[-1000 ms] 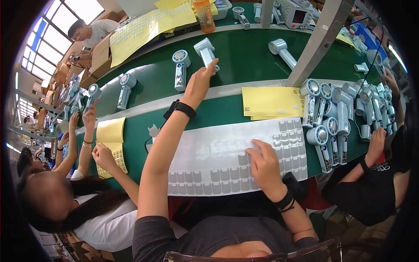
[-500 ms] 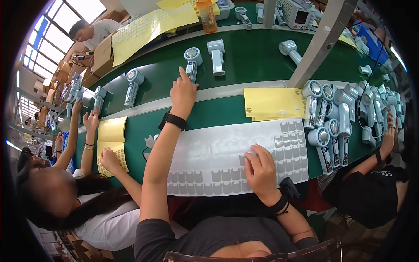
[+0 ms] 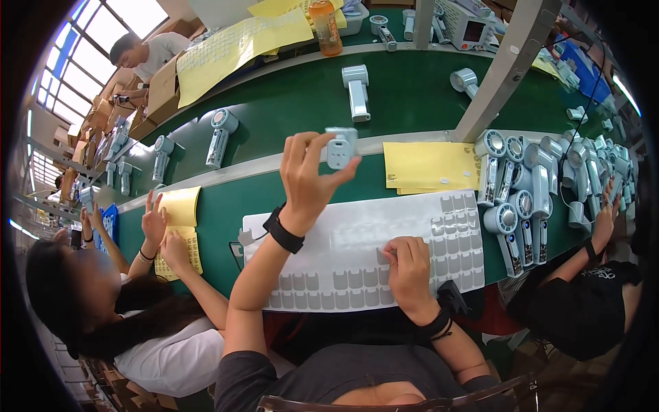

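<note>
My left hand (image 3: 307, 180) holds a pale blue handheld fan (image 3: 341, 151) above the near edge of the conveyor. The fan points its end face with small openings at me; the rest of it is foreshortened. My right hand (image 3: 410, 271) is over a white backing sheet (image 3: 316, 240) with rows of grey stickers (image 3: 354, 279). Its thumb and forefinger pinch a small grey sticker (image 3: 383, 256), partly hidden by the fingertips. To the right of the sheet lies a pile of similar fans (image 3: 506, 216).
More fans, such as one fan (image 3: 357, 96), lie along the green conveyor (image 3: 288, 103). Yellow sheets (image 3: 422, 165) lie behind the white sheet. A metal post (image 3: 504, 82) rises at the right. A co-worker's hands (image 3: 175, 250) work at the left; another person's hand (image 3: 605, 220) is at the right.
My left hand has taken the fan off the conveyor and drawn it nearer, turning it end on. Fans on the conveyor have shifted right. My right hand's fingers have closed more tightly together.
</note>
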Demonstrator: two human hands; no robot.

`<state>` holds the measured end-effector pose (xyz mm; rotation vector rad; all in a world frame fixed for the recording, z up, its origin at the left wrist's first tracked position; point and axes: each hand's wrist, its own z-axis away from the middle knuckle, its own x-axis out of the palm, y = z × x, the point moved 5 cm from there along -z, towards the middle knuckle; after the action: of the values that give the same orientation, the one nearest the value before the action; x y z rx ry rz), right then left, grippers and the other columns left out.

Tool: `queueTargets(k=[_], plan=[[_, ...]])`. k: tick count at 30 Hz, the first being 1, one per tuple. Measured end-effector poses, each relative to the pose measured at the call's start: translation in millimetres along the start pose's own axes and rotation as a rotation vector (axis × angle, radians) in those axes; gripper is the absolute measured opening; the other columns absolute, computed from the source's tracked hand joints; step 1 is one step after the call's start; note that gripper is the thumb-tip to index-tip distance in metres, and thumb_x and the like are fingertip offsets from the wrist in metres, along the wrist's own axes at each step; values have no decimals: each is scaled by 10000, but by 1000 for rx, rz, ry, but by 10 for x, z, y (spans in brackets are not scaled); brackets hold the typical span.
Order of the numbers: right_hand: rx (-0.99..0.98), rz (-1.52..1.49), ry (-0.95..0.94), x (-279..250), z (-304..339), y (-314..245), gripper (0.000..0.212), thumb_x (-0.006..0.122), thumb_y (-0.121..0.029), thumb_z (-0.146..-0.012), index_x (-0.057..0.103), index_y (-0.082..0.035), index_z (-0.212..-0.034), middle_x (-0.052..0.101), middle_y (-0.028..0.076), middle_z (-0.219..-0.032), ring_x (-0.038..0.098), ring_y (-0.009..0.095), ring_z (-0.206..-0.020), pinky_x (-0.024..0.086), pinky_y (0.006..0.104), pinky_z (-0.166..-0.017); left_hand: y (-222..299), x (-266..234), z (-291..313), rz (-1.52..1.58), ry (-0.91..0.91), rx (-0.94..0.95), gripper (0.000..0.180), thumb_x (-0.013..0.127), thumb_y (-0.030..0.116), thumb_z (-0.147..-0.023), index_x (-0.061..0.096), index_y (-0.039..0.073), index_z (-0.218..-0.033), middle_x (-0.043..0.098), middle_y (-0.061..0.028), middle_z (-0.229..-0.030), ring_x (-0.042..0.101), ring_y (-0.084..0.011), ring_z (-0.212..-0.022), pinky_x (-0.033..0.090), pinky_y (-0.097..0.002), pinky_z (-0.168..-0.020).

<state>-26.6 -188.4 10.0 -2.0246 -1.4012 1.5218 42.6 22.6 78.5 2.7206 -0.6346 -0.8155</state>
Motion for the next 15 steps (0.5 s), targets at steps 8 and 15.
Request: queueTargets(k=[8, 15], plan=[[408, -543, -106, -400, -379, 85, 149, 653, 50, -858, 558, -34, -936, 608, 54, -886, 583, 118, -801, 459, 241, -743, 496, 138, 233, 325, -56, 110, 573, 921, 179, -609, 579, 0, -1032, 645, -159, -1049, 671, -272, -926, 576, -328, -751], [372, -821, -43, -605, -809, -41, 310, 674, 75, -844, 438, -55, -996, 613, 64, -881, 583, 93, -804, 475, 230, -757, 568, 244, 348, 401, -164, 144, 625, 928, 158, -551, 555, -19, -1020, 641, -176, -1101, 670, -311, -899, 562, -363, -748]])
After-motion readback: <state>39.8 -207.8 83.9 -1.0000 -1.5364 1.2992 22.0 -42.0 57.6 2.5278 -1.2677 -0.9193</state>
